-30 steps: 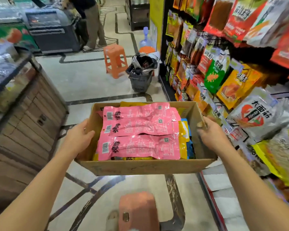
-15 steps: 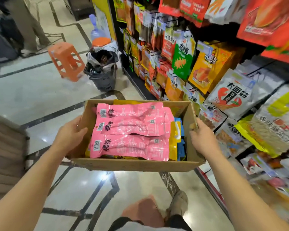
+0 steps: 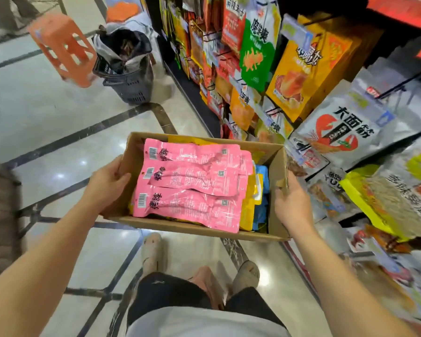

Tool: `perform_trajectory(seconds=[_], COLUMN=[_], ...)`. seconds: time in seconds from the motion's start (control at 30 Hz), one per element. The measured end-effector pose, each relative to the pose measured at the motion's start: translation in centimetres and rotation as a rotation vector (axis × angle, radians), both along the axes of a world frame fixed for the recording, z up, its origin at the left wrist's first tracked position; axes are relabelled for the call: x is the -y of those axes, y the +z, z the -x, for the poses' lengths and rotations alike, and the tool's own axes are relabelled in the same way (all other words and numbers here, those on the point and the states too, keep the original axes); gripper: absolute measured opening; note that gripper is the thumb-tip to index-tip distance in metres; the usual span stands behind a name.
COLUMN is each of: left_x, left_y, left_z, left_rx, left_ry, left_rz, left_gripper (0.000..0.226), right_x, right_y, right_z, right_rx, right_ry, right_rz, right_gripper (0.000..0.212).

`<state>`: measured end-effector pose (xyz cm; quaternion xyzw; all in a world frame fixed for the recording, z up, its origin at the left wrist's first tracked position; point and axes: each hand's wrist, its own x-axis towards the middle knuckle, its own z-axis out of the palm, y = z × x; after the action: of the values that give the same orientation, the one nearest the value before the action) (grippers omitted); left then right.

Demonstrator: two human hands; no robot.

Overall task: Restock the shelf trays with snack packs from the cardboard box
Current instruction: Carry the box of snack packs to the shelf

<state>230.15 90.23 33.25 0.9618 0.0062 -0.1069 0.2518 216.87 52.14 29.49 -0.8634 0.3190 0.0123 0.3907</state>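
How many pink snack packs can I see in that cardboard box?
3 lie overlapping on top in the cardboard box: the far pack, the middle pack, and the near pack, closest to the person. More may lie hidden underneath.

Cardboard box (image 3: 199,231): brown, open top, held off the floor, just left of the shelf trays (image 3: 374,155).
Pink packs (image 3: 192,183): three, long and flat, overlapping on top, barcodes at the left.
Yellow packs (image 3: 249,210), blue packs (image 3: 261,190): underneath, at the box's right end.
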Motion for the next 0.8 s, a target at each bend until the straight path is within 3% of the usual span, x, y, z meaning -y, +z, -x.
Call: perform_trajectory(seconds=[0.3,0.47,0.8], left_x=[0.4,1.1,6.5], left_y=[-8.1,-13.7,-31.1], left_z=[-11.6,-17.7,-25.2], left_rx=[-0.095,-0.163,-0.212], left_ry=[-0.190,-0.294,-0.425], left_rz=[-0.041,-0.072,-0.080], left_gripper=[0.044,0.043,0.050], right_x=[-4.5,-7.5,-9.3], right_y=[-8.1,-12.9,-30.7], right_z=[-3.1,-4.7,-5.4], right_rx=[-0.079,-0.003,-0.016], right_ry=[-0.265,-0.384,-0.687], right_rz=[-0.037,-0.089,-0.142], right_gripper=[0.051,0.053,0.056])
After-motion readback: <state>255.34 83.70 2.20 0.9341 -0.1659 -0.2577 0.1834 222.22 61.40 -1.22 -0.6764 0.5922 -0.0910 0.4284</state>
